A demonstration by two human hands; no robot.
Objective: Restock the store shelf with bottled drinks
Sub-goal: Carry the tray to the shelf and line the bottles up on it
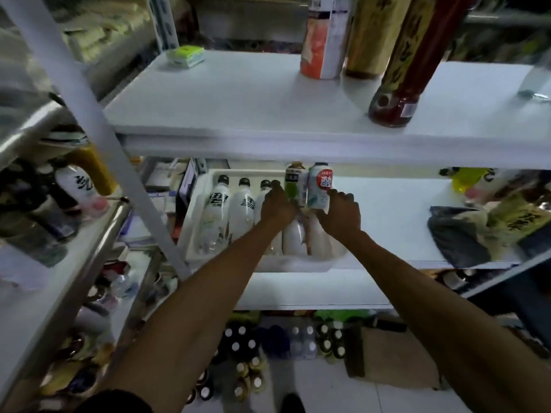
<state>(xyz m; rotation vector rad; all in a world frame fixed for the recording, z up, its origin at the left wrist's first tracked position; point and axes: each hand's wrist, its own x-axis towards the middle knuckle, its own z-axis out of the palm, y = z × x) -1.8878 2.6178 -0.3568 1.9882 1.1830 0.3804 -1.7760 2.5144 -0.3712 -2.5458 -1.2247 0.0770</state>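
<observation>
Both my arms reach into the middle shelf (396, 222) of a white rack. My left hand (277, 204) grips a green-labelled bottle (293, 184) that stands upright. My right hand (340, 214) holds a pale bottle with a red round label (320, 187) right beside it. Both bottles are over a white tray (196, 204) at the shelf's left. In the tray stand several white bottles with black caps (243, 208), and two more white bottles (295, 236) show below my hands.
The top shelf (238, 96) carries a green-white packet (185, 56), an orange-white carton (323, 40) and tall dark red and gold bottles (399, 70). Bags (465, 234) lie on the middle shelf's right. Packs of bottles (244, 350) and a cardboard box (390, 356) stand on the floor. A metal cart (98, 251) is at left.
</observation>
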